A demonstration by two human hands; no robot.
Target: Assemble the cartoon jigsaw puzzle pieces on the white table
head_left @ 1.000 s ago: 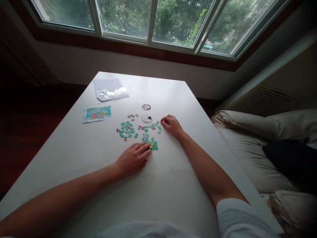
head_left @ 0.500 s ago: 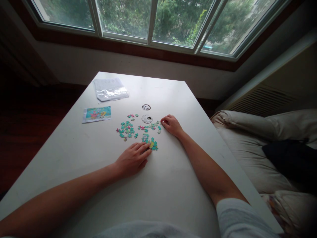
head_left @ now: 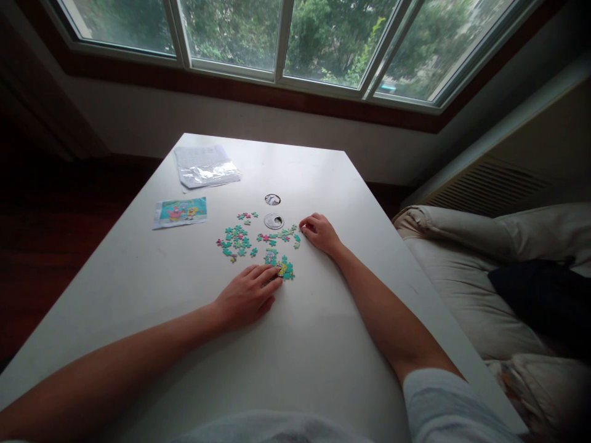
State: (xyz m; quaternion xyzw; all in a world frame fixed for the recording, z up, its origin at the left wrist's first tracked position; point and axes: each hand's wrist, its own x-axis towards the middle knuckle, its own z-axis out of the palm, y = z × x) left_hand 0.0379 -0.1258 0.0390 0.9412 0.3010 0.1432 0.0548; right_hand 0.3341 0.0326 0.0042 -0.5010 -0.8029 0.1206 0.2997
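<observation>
My left hand (head_left: 247,295) lies over the lower left part of a joined section of jigsaw puzzle (head_left: 287,269), fingers stretched out and fingertips on it. Yellow and teal printing shows beside the fingers; what lies under them is hidden. At the right end of a row of pale green and pink puzzle pieces (head_left: 279,236), my right hand (head_left: 321,232) rests on the table with its fingers curled and the thumb and forefinger close together. Anything between those tips is too small to make out. A loose heap of teal puzzle pieces (head_left: 236,239) spreads to the left.
A printed picture card (head_left: 182,213) lies on the white table (head_left: 161,289), left of the pieces. Behind it is a clear plastic bag with paper (head_left: 207,166). Two round inserts, a grommet (head_left: 274,221) and a hole (head_left: 273,200), sit in the tabletop. A sofa (head_left: 447,271) stands right.
</observation>
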